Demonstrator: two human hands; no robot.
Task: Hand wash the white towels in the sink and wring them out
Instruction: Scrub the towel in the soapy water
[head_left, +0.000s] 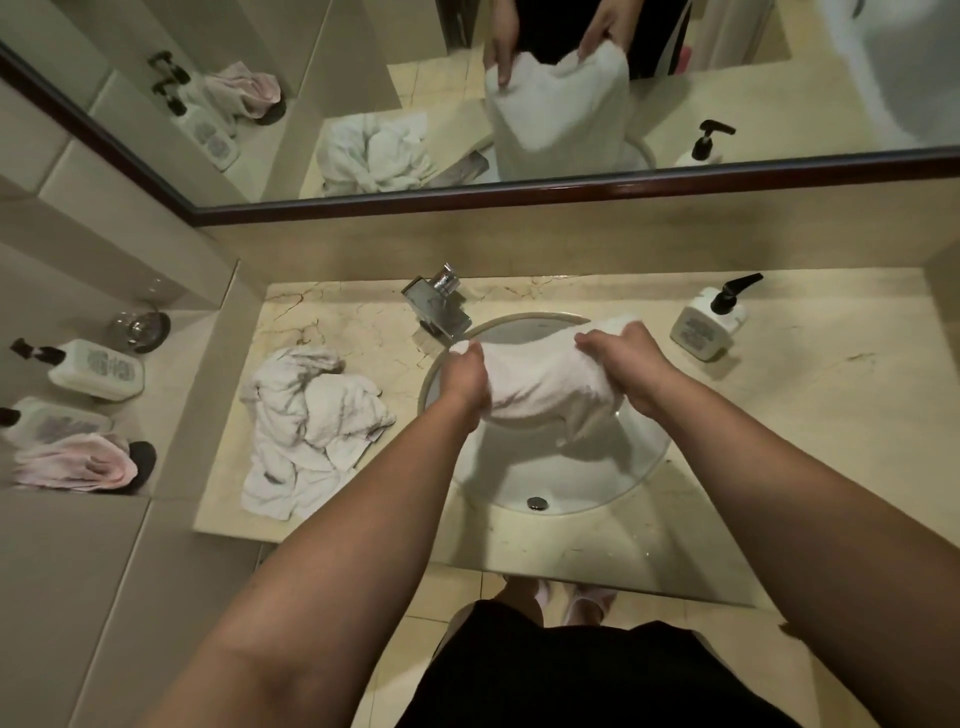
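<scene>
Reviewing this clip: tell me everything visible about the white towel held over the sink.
The white towel looks like thick terry cloth, bunched into a loose roll lying roughly level above the sink. The left hand grips one end and the right hand the other. A loose corner hangs down toward the basin. Whether it is wet cannot be told. The mirror shows its far side.

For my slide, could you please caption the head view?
Both hands, left hand and right hand, grip a white towel over the sink.
</scene>
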